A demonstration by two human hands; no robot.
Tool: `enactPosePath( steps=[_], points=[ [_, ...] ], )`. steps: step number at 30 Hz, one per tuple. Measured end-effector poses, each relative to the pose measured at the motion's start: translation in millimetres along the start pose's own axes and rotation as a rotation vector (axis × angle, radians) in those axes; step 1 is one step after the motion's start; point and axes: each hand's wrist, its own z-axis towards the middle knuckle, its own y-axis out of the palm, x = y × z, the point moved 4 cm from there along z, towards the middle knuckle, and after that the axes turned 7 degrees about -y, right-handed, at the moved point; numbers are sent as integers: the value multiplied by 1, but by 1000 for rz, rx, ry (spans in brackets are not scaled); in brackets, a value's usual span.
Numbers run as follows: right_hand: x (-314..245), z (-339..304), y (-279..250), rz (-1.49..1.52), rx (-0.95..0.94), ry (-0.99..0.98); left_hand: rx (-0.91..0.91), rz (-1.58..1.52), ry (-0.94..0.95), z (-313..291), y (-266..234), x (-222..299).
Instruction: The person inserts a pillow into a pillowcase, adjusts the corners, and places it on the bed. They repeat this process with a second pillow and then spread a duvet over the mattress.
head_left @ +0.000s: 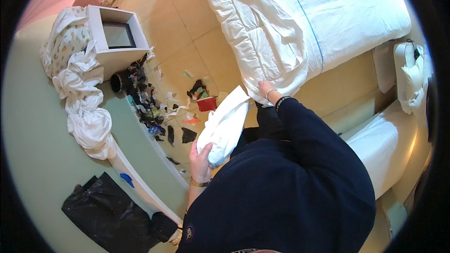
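Observation:
My left hand (200, 163) is closed around the lower end of a folded white cloth (224, 124), with the thumb on top. The cloth's pointed far end reaches up beside the bedding. My right hand (268, 89) is closed at the near corner of a rumpled white duvet (262, 37), which hangs off the end of the bed. Its fingertips are partly hidden in the folds. A white sheet with a blue line (347, 14) covers the rest of the bed.
Litter (145, 96) with black plastic scraps lies on the tiles by a tipped black bin (121, 82). Nearby is a red packet (206, 104). A white cabinet (117, 58) and bunched white fabric (86, 112) stand left, above a black bag (108, 213). Another white-covered bed (375, 145) is right.

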Motion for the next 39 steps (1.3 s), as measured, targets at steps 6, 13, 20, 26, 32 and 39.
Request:
enactPosePath(
  steps=[6,13,20,26,32,39],
  points=[
    [32,0,54,-84,-317,218,52,56,-81,30,2,18],
    [48,-6,81,-8,-444,266,-138,238,-124,96,-6,69],
    [8,-37,92,466,234,734,-347,340,-27,137,-47,140],
    [-2,-90,25,896,1182,972,-429,303,159,156,-83,217],
    [-150,-144,-288,1545,1300,-262,-470,472,403,184,-78,254],
    [-224,-187,-408,1986,1290,-854,-467,694,624,245,-1,283]
  ],
)
